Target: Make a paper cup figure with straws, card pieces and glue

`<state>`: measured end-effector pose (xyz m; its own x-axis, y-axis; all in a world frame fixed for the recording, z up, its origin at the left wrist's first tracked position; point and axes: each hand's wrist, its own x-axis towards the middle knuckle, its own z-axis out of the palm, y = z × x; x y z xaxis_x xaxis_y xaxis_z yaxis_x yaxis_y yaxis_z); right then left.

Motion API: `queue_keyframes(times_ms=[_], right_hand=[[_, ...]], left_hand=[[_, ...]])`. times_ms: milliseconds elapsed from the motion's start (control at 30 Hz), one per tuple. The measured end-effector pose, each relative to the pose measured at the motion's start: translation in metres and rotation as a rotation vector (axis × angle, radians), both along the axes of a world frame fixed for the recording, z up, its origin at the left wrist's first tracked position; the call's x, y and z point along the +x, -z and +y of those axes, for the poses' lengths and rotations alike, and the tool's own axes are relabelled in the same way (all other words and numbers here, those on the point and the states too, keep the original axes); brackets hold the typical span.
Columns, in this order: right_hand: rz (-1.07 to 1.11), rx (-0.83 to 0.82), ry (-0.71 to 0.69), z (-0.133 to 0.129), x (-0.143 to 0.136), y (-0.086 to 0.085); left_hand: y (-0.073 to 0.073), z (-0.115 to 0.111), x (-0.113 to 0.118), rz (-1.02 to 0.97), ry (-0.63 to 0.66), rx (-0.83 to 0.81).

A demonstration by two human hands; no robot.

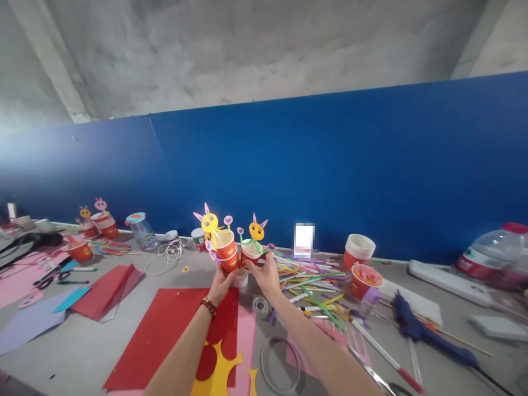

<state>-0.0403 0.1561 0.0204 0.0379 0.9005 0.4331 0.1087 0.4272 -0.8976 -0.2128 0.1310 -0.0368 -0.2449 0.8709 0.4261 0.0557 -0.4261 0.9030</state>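
My left hand point(221, 285), with a beaded bracelet at the wrist, is closed round the lower part of a stack of red paper cups point(226, 252). A yellow paper face with pink ears point(209, 223) rises from that stack. My right hand point(264, 273) grips a second red and white cup point(251, 254), just right of the stack. An orange face with pink ears point(256, 231) stands above this cup on green stems. Behind and below the hands, a white cup point(241, 279) shows in part.
Red sheets point(165, 324) and a yellow cut-out point(218, 371) lie in front. Coloured sticks point(313, 280), scissors point(371, 371), a blue glue gun point(424, 333) and cups point(358, 250) are at right. A bottle point(142, 234) and more decorated cups point(105, 224) stand at left.
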Motion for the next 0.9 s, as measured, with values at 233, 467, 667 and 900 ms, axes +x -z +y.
queue_keyframes(times_ms=[233, 467, 667, 900], right_hand=[[-0.013, -0.006, -0.029, -0.002, 0.001, 0.006], [0.010, 0.003, -0.075, -0.002, 0.002, 0.010], [-0.011, 0.010, -0.111, -0.001, -0.002, 0.013], [-0.093, -0.006, -0.090, 0.006, -0.003, 0.014]], left_hand=[[0.000, -0.002, 0.000, 0.016, -0.011, -0.029], [0.005, 0.001, -0.004, 0.017, -0.006, -0.044], [0.002, -0.002, -0.001, 0.033, -0.024, -0.038], [-0.005, -0.006, 0.002, 0.060, -0.033, -0.045]])
